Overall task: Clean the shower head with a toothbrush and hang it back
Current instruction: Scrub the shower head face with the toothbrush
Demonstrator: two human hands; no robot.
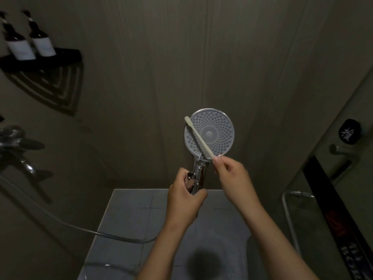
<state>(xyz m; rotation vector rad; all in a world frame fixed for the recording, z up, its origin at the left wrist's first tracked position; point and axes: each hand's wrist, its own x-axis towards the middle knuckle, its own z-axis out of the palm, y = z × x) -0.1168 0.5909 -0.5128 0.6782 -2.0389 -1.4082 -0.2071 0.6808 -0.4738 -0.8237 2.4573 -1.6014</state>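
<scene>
1. Shower head point(210, 134): held mid-frame with the round spray face toward the camera and the chrome handle pointing down. There is open air all round the rim, and it is well apart from both wall panels.
2. L hand point(185, 201): fingers point(198, 194) are curled fully round the lower handle in a wrap grip.
3. R hand point(232, 175): fingers point(219, 164) pinch the butt end of the toothbrush point(198, 137), just below the rim's lower edge.
4. Toothbrush: pale, lying diagonally across the left part of the spray face. The head end is up-left and reaches just past the rim. Bristle contact w/ the nozzles: cannot tell.
5. Hose point(60, 221): emerges beside the L forearm, then sweeps left and up toward the mixer tap point(16, 146) at the left edge.
6. Corner shelf point(66, 57): upper left, carrying two dark bottles point(19, 45) w/ white labels. It is well apart from both hands.
7. Floor point(131, 209): grey tiles under the arms, w/ a dark patch point(203, 259) near bottom centre.
8. Right side: glass door point(302, 229) w/ a chrome pipe point(288, 215) in front. The R forearm is near both but apart from them.
</scene>
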